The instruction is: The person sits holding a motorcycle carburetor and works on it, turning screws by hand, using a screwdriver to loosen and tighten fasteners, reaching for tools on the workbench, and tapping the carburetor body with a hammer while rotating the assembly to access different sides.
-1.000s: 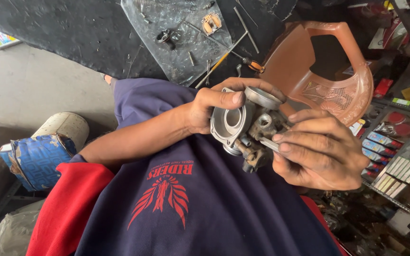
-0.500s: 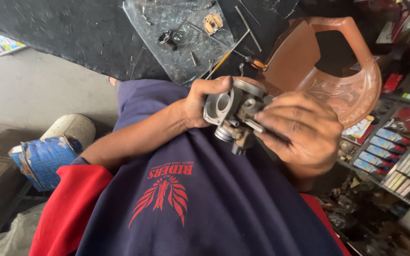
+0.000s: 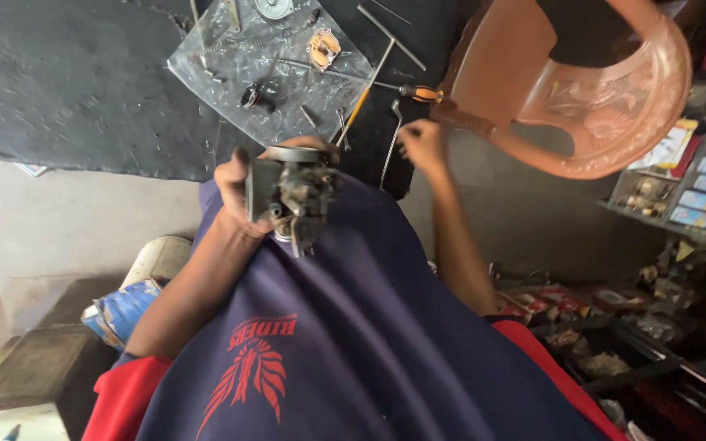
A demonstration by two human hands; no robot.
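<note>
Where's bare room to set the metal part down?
Bare: the dark mat left of the clear sheet, below the left hand holding the metal part. Crowded: the sheet's small parts and the rods by the right hand, near the chair.

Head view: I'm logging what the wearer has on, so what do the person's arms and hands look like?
Both arms are bare from above the elbow down: no gloves, watch or rings can be made out on the left hand or the right hand. The shirt is dark navy with short red sleeves and a red winged emblem with lettering on the front.
</note>
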